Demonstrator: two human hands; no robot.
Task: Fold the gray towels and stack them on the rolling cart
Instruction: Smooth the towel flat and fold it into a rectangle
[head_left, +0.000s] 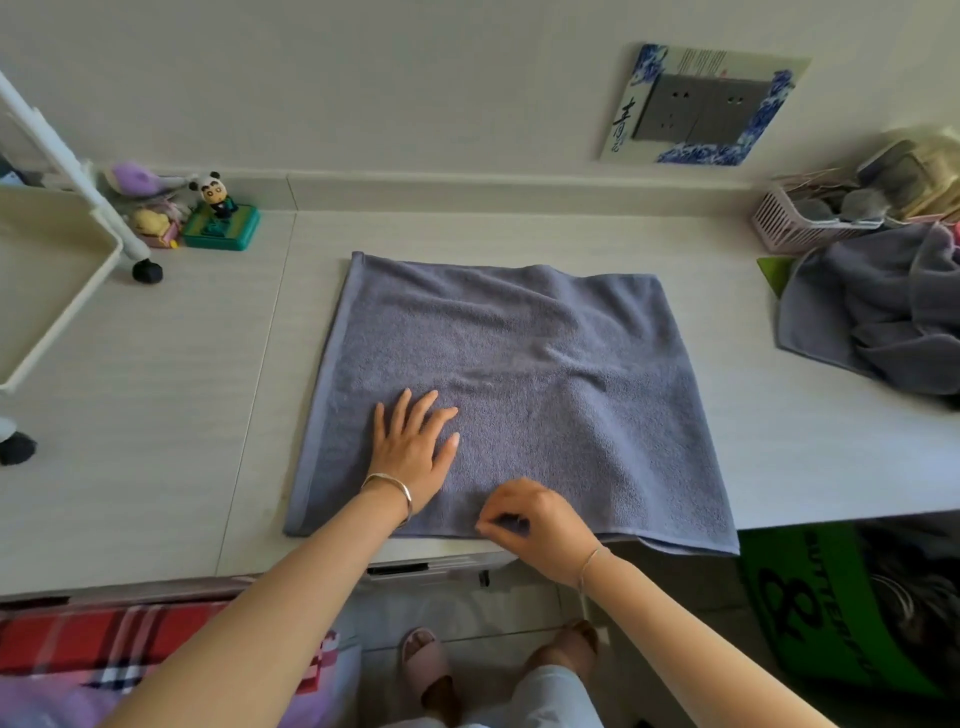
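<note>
Head view: a gray towel (519, 395) lies spread flat in the middle of the table (156, 415), its near hem along the front edge. The left hand (410, 452) presses flat on it, fingers spread, near the front-left corner of the cloth; the right hand (530, 519) pinches the near hem just beside it. This looks like the start of a fold. The next move likely calls for lifting that hem and carrying it to the far edge, corners matched. The cart (47, 291) waits at the table's left edge, with more towels (878, 322) heaped at the right edge
</note>
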